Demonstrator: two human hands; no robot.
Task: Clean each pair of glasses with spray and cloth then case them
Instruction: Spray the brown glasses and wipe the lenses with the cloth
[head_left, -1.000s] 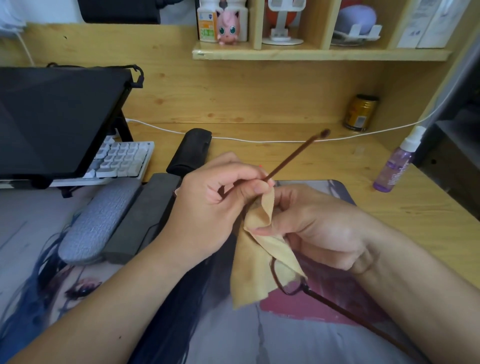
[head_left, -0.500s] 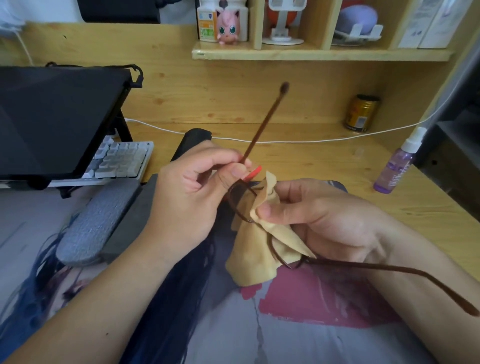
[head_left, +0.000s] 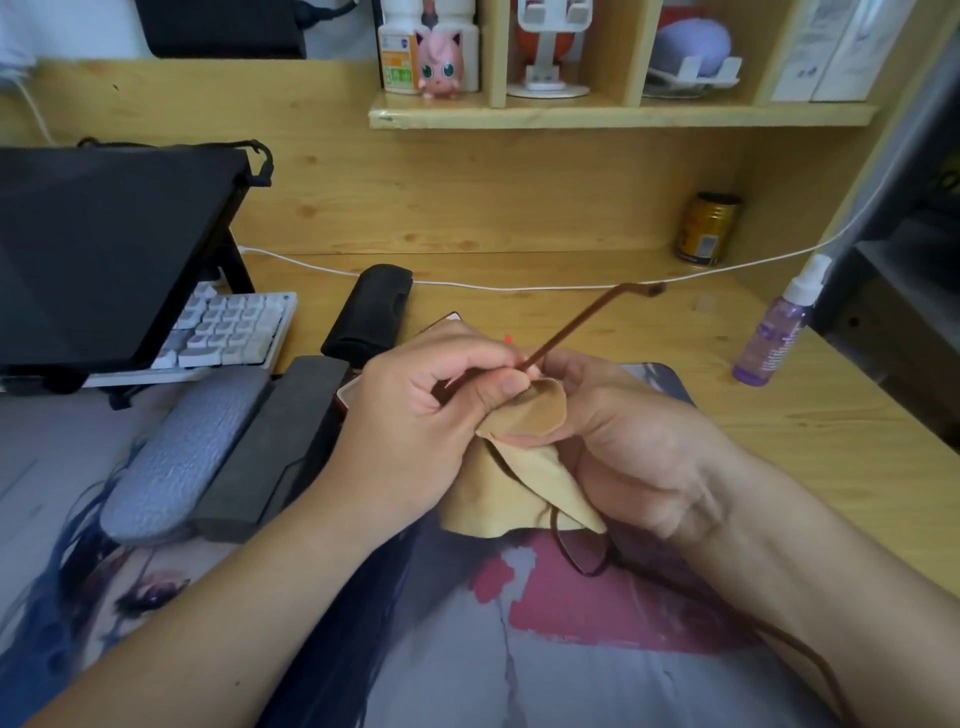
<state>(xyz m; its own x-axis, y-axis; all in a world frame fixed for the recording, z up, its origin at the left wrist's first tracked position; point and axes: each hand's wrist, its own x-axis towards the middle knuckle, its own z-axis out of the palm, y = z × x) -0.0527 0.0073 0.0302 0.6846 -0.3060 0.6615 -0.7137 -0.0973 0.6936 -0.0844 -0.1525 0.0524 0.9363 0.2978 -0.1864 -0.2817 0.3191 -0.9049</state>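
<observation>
My left hand (head_left: 415, 421) pinches the brown thin-framed glasses (head_left: 582, 325) at the hinge end, one temple arm sticking up and to the right. My right hand (head_left: 634, 441) pinches a tan cleaning cloth (head_left: 524, 483) folded over a lens. The other lens rim shows below the cloth, and the second temple arm runs down to the right under my forearm. A purple spray bottle (head_left: 774, 332) stands at the right on the desk. A black glasses case (head_left: 369, 312) lies behind my left hand, and a dark red case (head_left: 345, 400) peeks out beside it.
A printed desk mat (head_left: 519, 649) covers the near desk. A grey wrist rest (head_left: 182, 447), a dark bar (head_left: 270, 447), a white keyboard (head_left: 228, 327) and a black screen (head_left: 104, 249) sit at the left. A gold can (head_left: 706, 228) and white cable (head_left: 519, 286) are behind.
The glasses tilted: the raised temple arm swung from steeply upright down toward the right. The cloth now covers the lens that was exposed, and both hands shifted slightly lower.
</observation>
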